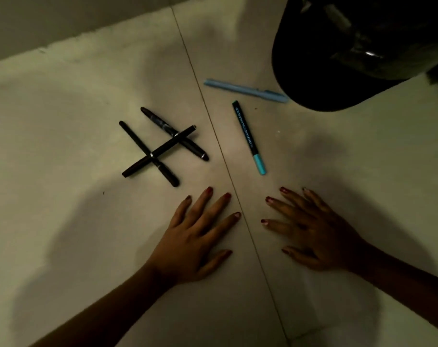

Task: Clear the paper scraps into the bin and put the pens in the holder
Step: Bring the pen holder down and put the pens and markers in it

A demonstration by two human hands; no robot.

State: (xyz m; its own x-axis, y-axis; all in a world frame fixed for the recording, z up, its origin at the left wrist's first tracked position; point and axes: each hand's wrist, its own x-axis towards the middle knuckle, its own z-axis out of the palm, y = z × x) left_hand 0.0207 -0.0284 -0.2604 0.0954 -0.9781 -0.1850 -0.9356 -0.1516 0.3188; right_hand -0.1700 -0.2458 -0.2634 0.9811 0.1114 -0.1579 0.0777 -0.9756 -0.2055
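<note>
Three black pens lie crossed on the pale tiled floor: one point(135, 142) on the left, one with a patterned barrel point(162, 123) behind, and a third point(171, 142) laid across both. A black marker with a turquoise cap point(248, 136) lies right of the tile joint. A light blue pen point(243, 90) lies farther back, its tip beside the black bin point(325, 78). My left hand point(197, 236) and my right hand point(310, 229) rest flat on the floor, fingers spread, holding nothing. No paper scraps and no holder are in view.
A black bin with a shiny liner fills the upper right corner. A tile joint point(228, 166) runs diagonally between my hands. A wall base point(62, 26) runs along the upper left. The scene is dim, with dark shadows around my arms.
</note>
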